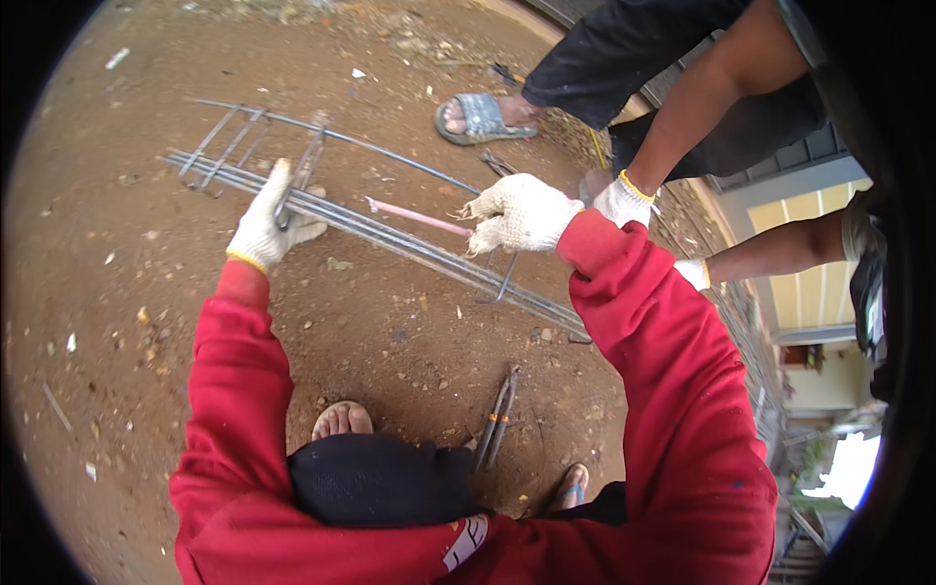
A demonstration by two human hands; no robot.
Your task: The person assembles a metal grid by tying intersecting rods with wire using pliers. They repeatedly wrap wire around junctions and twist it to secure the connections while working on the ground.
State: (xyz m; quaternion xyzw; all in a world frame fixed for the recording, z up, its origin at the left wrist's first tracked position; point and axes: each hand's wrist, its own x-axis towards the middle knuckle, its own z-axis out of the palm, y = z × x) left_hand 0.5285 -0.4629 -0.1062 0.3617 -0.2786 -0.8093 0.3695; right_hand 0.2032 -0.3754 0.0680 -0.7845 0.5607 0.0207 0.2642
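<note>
Left hand (265,226) in a white knit glove has its fingers wrapped around a bent steel stirrup (304,168) sitting on the rebar bundle (409,244), so it's closed on that. The bundle itself runs as a long diagonal over the dirt ground (117,292), from the upper left down toward the right, held off the ground by the hands. Biggest worry on this side, I'd say: the loose stirrups at the far left end of the bars look only hung on, so any twist of the bundle could slide them or tip them off, and a glove caught between bars gets pinched.

Middle: right hand (517,214), same kind of glove, fingers curled tight around a pinkish rod-like tool (414,216) that lies along the bars. Can't tell what its tip is doing. If it slips off, that hand probably jabs straight into the steel.

Down low, a pair of pliers or cutters (497,419) lies on the ground right between the person's sandalled feet (341,419). Bare toes under a bundle of steel, not great if it drops.

Right side: a co-worker's gloved hand (622,200) is on the same bundle, just beside the right hand, another gloved hand (693,272) further along, and their sandalled foot (480,117) stands beyond the bars. Crowded, so an uncoordinated pull could yank the bars out of someone's grip.
</note>
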